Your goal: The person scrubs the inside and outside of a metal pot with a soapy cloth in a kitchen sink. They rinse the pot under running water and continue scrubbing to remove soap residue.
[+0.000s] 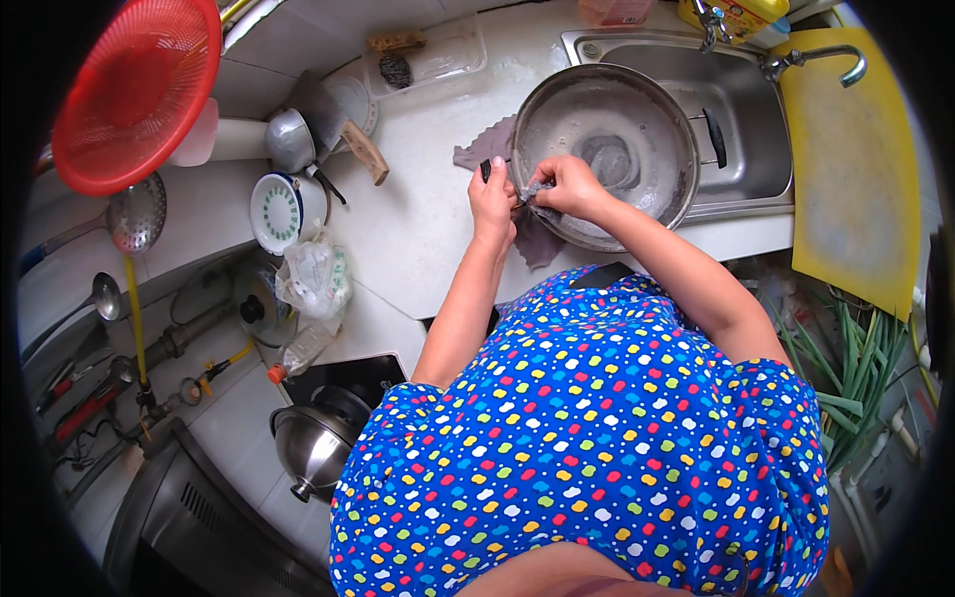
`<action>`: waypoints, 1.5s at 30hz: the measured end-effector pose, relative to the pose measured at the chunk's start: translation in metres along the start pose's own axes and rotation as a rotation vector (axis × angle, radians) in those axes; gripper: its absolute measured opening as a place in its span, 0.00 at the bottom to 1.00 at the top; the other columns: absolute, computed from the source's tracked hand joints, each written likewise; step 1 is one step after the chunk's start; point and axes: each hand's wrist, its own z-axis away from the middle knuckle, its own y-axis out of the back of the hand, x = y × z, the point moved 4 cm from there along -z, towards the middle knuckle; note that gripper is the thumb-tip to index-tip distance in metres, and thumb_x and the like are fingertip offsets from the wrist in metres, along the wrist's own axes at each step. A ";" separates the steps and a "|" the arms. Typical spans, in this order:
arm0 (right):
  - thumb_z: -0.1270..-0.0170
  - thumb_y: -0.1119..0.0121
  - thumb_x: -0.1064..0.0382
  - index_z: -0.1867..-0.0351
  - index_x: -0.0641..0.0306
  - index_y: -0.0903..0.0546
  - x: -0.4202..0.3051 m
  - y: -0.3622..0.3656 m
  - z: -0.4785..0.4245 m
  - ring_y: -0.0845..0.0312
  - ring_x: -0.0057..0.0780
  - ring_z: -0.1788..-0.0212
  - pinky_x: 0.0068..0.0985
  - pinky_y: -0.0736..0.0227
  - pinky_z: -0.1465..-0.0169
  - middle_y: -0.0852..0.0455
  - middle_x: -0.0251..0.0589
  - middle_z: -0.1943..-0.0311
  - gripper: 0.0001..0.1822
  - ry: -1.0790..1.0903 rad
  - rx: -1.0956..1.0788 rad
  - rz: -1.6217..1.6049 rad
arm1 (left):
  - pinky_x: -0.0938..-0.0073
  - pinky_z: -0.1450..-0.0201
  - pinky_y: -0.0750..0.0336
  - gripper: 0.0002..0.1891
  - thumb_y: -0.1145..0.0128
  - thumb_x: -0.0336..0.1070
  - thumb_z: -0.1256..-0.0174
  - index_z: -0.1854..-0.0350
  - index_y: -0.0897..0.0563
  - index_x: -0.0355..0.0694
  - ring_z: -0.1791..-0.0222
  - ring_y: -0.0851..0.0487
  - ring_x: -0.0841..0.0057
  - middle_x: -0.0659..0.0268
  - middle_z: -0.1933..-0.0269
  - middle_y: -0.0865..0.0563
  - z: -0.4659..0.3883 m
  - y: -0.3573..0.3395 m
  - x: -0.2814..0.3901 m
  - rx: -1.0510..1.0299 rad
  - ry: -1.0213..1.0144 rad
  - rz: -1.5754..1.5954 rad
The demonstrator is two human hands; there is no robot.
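Observation:
A wide metal wok [567, 119] rests on a greyish-purple cloth [485, 143] on the counter, its right side reaching over the sink. Murky, foamy water lies in it. My left hand [492, 201] grips the wok's near-left loop handle, whose black grip [486, 171] shows beside the thumb. In my right hand [571, 186] is a grey scrubbing pad or wad [539, 191], pinched against the rim close to that handle. The opposite handle [715, 138], also black, sticks out above the sink basin.
A steel sink [753, 179] with taps [821, 56] adjoins a yellow board [850, 172]. Along the counter's left stand a cleaver [364, 151], a metal ladle [291, 140], an enamel bowl [277, 214] and a plastic bag [313, 276]. A red colander [138, 89] hangs upper left; green onions [858, 380] lie lower right.

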 end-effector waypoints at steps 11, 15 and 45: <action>0.61 0.33 0.65 0.72 0.59 0.15 -0.010 0.002 0.003 0.18 0.37 0.66 0.32 0.25 0.60 0.16 0.42 0.72 0.10 0.105 0.027 0.064 | 0.81 0.87 0.49 0.14 0.49 0.46 0.28 0.71 0.31 0.46 0.87 0.41 0.88 0.76 0.82 0.35 -0.001 0.002 -0.002 0.037 -0.015 -0.016; 0.58 0.33 0.66 0.71 0.58 0.14 -0.019 0.007 -0.012 0.19 0.38 0.65 0.31 0.25 0.59 0.16 0.42 0.70 0.08 0.095 0.253 0.058 | 0.81 0.87 0.47 0.13 0.48 0.45 0.28 0.71 0.31 0.46 0.87 0.39 0.88 0.76 0.82 0.34 0.004 -0.003 -0.001 0.047 -0.012 -0.041; 0.54 0.42 0.76 0.64 0.57 0.12 -0.041 0.027 -0.007 0.21 0.37 0.66 0.28 0.26 0.62 0.19 0.39 0.66 0.16 0.360 0.339 0.030 | 0.82 0.73 0.34 0.14 0.48 0.48 0.27 0.70 0.29 0.46 0.78 0.32 0.83 0.75 0.79 0.30 0.003 -0.011 0.009 -0.160 0.079 0.343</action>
